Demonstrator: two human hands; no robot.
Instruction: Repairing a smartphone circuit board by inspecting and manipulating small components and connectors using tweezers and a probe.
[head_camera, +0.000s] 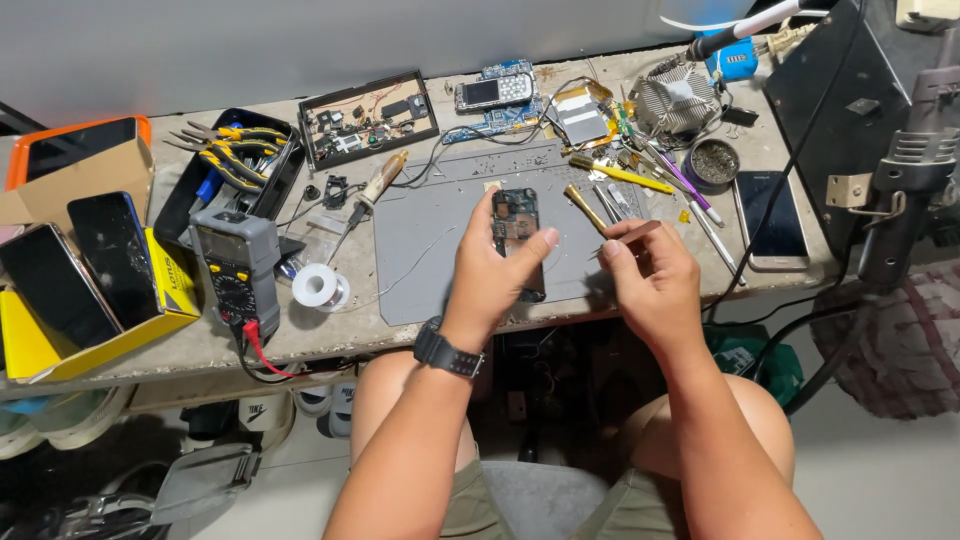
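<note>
Open room over the grey mat (430, 250) left of the held circuit board (516, 225). Hemmed left by solder spool (318, 286) and multimeter (238, 265), right by scattered tweezers (615, 200) and a phone (772, 218); cluttered behind.

Left hand (495, 265) grips a phone board (516, 222) with a dull dark face and small metal parts showing; right hand (650, 275) pinches a thin tool (632, 233), finish too small to tell. Grey work mat (430, 250) looks matt and rubbery on a rough, stained bench top (330, 335); brass-coloured tweezers (585, 208) shiny metal, solder spool (320, 287) white plastic with bright wire. Multimeter (238, 265) matt grey plastic, phone screens (110, 255) glossy black glass in a yellow cardboard box (60, 345), wristwatch (448, 352) matt black
</note>
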